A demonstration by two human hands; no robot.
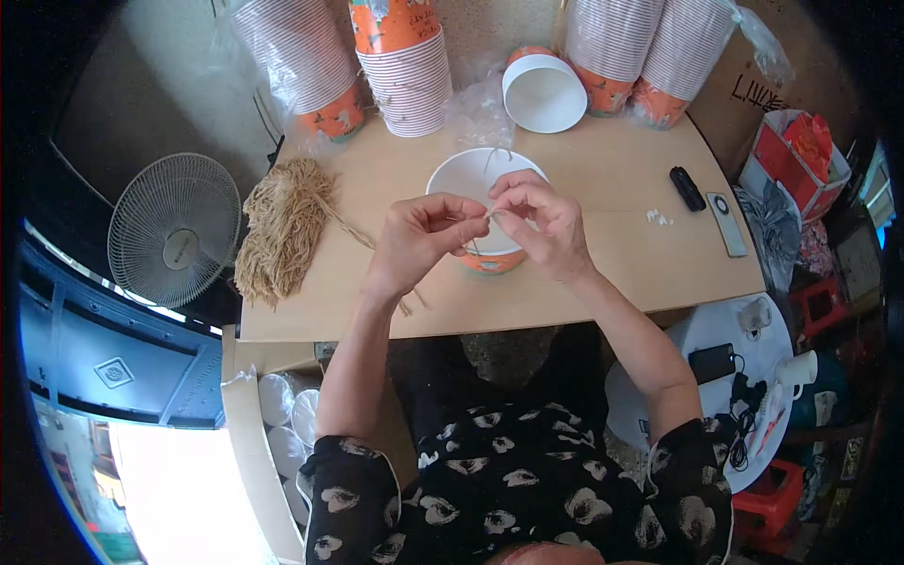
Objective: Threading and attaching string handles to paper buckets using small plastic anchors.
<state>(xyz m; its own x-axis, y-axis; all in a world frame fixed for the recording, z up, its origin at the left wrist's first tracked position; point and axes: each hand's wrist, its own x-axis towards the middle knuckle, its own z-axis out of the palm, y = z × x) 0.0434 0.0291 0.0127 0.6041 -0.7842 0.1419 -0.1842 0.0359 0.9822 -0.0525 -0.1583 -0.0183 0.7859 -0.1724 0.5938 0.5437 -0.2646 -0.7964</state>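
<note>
Above an orange-and-white paper bucket (454,179), my left hand (414,235) and my right hand (544,224) meet, fingertips almost touching. Both are closed in a pinch on a thin beige cord (489,214). One length of it curves up over the bucket's far rim; another hangs below my left fingers. The bucket stands upright with its white inside facing up, partly hidden behind my hands. To the left lies a thick bundle of tan cords (282,231); a few strands stretch from it toward my left wrist and pass under it.
Tall stacks of paper buckets (405,85) line the table's back, with one bucket (546,92) tipped on its side. A fan (176,231) stands left. At right are small white pieces (659,217), a black object (687,188) and a grey remote (726,226).
</note>
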